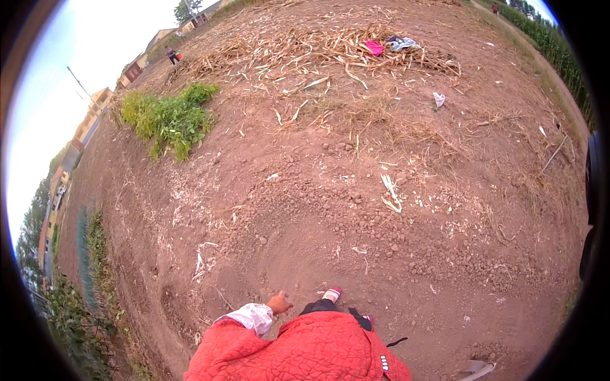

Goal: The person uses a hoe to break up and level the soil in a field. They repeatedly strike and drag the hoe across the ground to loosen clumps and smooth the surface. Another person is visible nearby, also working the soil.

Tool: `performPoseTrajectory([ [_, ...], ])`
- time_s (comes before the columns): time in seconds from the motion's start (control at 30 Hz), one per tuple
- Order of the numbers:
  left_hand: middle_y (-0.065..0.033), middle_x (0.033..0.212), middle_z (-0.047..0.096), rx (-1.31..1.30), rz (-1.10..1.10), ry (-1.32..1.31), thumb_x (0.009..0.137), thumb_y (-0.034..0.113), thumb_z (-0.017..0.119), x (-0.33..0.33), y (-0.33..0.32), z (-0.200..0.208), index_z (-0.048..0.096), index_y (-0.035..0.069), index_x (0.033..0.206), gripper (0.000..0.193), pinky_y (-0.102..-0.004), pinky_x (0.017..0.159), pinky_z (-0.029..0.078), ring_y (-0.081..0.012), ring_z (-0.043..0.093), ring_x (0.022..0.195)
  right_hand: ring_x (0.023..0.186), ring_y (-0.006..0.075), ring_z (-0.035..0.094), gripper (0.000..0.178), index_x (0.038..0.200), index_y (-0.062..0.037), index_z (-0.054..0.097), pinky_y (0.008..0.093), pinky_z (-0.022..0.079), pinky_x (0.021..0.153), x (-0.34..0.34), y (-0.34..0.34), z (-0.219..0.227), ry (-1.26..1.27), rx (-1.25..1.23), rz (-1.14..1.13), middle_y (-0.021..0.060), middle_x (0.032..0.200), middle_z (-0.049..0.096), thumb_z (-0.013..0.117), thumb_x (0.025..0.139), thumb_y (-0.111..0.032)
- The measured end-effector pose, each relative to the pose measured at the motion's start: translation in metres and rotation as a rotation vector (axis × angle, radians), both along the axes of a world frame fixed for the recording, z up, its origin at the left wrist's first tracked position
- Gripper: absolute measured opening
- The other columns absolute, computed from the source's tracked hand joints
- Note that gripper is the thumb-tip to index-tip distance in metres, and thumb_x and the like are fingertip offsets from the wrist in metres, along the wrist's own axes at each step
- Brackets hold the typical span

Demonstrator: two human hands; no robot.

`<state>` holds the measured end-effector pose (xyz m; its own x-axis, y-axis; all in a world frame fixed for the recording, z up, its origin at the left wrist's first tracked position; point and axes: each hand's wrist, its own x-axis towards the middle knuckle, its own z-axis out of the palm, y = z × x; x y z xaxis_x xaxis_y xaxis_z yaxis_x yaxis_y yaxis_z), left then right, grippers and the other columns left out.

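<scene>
My left hand [279, 303] hangs low in front of me, over the bare brown soil [273, 267]. Its fingers look loosely apart, and I see nothing held in them. A white cuff [254, 317] shows at the wrist, below a quilted red sleeve [229, 346]. Just right of that hand, one of my shoes [332, 294], pink and white, stands on the dirt under a dark trouser leg [319, 306]. My right hand is out of sight. A pale curved object [478, 370] lies at the lower right edge; its kind is unclear.
Dry corn stalks [286, 51] spread across the far ground, with a pink cloth [375, 47] and a bluish garment [401, 43] on top. Green bushy plants [171, 120] grow at the far left. A person [172, 55] carrying something red stands beyond. Husk scraps [391, 193] litter the soil.
</scene>
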<state>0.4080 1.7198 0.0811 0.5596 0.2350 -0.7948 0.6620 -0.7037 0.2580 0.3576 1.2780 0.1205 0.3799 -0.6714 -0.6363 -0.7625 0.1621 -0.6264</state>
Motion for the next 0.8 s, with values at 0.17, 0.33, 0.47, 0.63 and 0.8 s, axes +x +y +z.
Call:
performPoseTrajectory([
  [0.17,-0.0222,0.096,0.054,0.149,-0.052,0.004,0.066,0.04,0.059,-0.043,0.035,0.0,0.036,0.003,0.113,0.065,-0.0387,0.075,0.043,-0.0319,0.054,0.088,0.045,0.0179,0.047,0.016,0.065,0.0012,0.048,0.0305,0.04,0.043,0.03,0.014,0.006,0.011,0.0,0.103,0.01,0.055,0.05,0.054,0.063,-0.014],
  [0.33,-0.0233,0.099,0.052,0.129,0.179,0.078,0.065,0.039,0.059,-0.063,0.052,0.0,0.033,0.002,0.117,0.069,-0.0392,0.076,0.042,-0.0333,0.053,0.09,0.044,0.0177,0.047,0.016,0.064,0.0007,0.048,0.0304,0.04,0.042,0.042,0.02,0.008,0.023,-0.012,0.142,0.0097,0.054,0.05,0.054,0.063,-0.014],
  [0.47,-0.0244,0.1,0.051,0.159,0.141,0.061,0.065,0.039,0.06,-0.063,0.056,-0.017,0.032,0.001,0.117,0.07,-0.04,0.078,0.041,-0.0358,0.052,0.091,0.044,0.0176,0.047,0.015,0.064,0.0002,0.047,0.0303,0.039,0.041,0.042,0.022,0.009,0.034,0.005,0.148,0.0095,0.053,0.049,0.054,0.064,-0.014],
  [0.63,-0.0254,0.101,0.051,0.183,0.094,0.042,0.066,0.039,0.06,-0.036,0.034,-0.035,0.034,0.002,0.114,0.066,-0.0407,0.079,0.041,-0.0373,0.051,0.092,0.043,0.0174,0.047,0.015,0.063,-0.0003,0.047,0.0301,0.039,0.04,0.028,0.012,0.009,0.042,-0.005,0.123,0.0093,0.053,0.048,0.054,0.064,-0.013],
  [0.8,-0.0257,0.098,0.051,0.122,0.055,-0.011,0.067,0.039,0.059,-0.022,0.02,-0.03,0.035,0.004,0.113,0.062,-0.0405,0.079,0.041,-0.037,0.051,0.091,0.043,0.0173,0.047,0.015,0.063,-0.0008,0.046,0.03,0.038,0.04,0.001,0.001,0.008,0.065,0.0,0.088,0.009,0.052,0.048,0.054,0.065,-0.013],
])
